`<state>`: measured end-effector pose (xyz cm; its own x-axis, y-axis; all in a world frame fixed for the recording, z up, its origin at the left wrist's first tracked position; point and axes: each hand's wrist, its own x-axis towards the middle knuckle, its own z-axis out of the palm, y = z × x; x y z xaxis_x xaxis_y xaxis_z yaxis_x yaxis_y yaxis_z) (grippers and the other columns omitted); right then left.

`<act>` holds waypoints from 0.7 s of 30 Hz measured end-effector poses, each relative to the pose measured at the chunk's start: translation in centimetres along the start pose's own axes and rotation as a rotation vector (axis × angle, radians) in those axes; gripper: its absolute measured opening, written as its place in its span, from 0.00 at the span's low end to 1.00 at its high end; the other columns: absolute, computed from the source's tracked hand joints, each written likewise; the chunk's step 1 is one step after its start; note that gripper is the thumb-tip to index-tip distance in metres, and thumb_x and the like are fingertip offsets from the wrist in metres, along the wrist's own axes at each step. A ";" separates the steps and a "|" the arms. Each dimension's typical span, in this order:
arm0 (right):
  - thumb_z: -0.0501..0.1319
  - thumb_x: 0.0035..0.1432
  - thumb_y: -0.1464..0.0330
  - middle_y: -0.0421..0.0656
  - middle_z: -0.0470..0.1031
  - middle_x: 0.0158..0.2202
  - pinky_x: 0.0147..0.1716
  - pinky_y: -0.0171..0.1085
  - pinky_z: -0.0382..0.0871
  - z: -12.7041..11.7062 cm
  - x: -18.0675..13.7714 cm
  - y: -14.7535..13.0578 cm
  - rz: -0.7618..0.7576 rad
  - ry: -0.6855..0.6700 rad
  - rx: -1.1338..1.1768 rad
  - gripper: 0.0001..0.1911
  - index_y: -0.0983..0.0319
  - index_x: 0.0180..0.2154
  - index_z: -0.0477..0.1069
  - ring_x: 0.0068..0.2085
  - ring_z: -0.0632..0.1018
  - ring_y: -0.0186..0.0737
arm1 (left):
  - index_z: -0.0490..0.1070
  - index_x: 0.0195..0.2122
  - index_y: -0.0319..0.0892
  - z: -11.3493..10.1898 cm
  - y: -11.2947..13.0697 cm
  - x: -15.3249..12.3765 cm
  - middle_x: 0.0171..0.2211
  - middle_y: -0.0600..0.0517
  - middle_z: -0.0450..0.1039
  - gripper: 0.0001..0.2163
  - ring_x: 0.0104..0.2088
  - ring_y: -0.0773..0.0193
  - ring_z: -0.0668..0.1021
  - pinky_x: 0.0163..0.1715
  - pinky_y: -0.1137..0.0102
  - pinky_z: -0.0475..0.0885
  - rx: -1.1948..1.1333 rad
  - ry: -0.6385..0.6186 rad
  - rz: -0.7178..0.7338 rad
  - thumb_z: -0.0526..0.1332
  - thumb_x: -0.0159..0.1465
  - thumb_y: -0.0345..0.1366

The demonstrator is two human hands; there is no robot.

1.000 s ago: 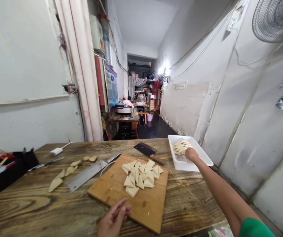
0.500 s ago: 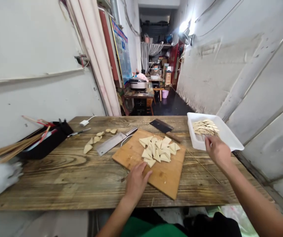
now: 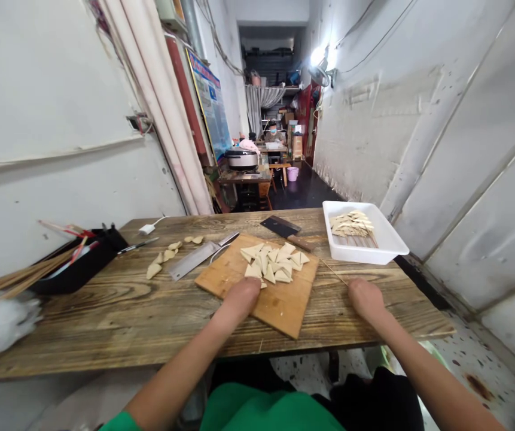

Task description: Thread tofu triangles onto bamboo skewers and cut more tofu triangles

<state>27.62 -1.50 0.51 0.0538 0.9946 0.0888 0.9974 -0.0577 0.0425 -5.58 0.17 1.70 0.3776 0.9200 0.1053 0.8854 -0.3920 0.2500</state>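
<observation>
My left hand (image 3: 239, 297) rests on the near edge of a wooden cutting board (image 3: 284, 308), its fingers bent down out of sight at the closest of several pale triangular slices (image 3: 273, 263) piled there. My right hand (image 3: 365, 297) lies on the wooden table (image 3: 127, 317) to the right of the board. It sits just behind the near end of a thin bamboo skewer (image 3: 332, 272), with its fingers hidden behind the back of the hand. A white plastic tray (image 3: 389, 242) at the far right holds more triangular slices (image 3: 351, 222).
A dark cleaver (image 3: 284, 227) lies behind the board and a steel cleaver (image 3: 194, 260) to its left, beside pale offcuts (image 3: 161, 262). A black tray (image 3: 82, 263) with a bundle of skewers (image 3: 15, 278) stands at the left. A person (image 3: 273, 129) sits far down the corridor.
My right hand has drawn back from the white tray to the table beside the skewer. My left hand has slid up the board to the slices. The view has tipped downward.
</observation>
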 end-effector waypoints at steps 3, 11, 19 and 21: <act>0.54 0.51 0.78 0.55 0.75 0.29 0.29 0.36 0.63 -0.7 -1.0 0.8 0.020 0.046 0.069 0.07 0.69 0.26 0.69 0.31 0.76 0.46 | 0.73 0.34 0.41 -0.3 -0.9 -0.5 0.37 0.43 0.73 0.11 0.41 0.55 0.73 0.44 0.65 0.64 -0.213 0.053 -0.014 0.52 0.55 0.25; 0.52 0.49 0.73 0.37 0.71 0.21 0.25 0.29 0.64 -0.8 -7.4 -3.7 -0.122 0.085 0.507 0.05 0.61 0.24 0.63 0.24 0.73 0.33 | 0.69 0.37 0.38 1.3 1.8 -1.1 0.33 0.47 0.75 0.09 0.33 0.63 0.77 0.40 0.66 0.71 -1.587 0.211 -0.422 0.59 0.55 0.31; 0.51 0.53 0.72 0.34 0.67 0.18 0.21 0.29 0.63 1.5 -12.5 -10.6 -0.143 -0.042 1.279 0.06 0.61 0.31 0.66 0.21 0.70 0.32 | 0.69 0.34 0.34 0.9 3.6 -0.4 0.34 0.42 0.74 0.07 0.35 0.63 0.77 0.34 0.70 0.72 -2.190 0.081 -0.558 0.53 0.59 0.30; 0.49 0.59 0.67 0.35 0.67 0.19 0.20 0.29 0.62 1.6 -13.3 -10.9 -0.134 -0.088 1.305 0.11 0.61 0.38 0.67 0.20 0.69 0.32 | 0.70 0.34 0.32 0.8 3.7 -0.3 0.33 0.43 0.73 0.09 0.30 0.65 0.75 0.27 0.73 0.71 -2.197 0.057 -0.587 0.54 0.59 0.32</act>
<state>16.10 -13.98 -2.72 -0.0950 0.9912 0.0917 0.3045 0.1166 -0.9453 -2.23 -1.56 1.81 0.2324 0.9105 -0.3419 -0.7159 0.3981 0.5736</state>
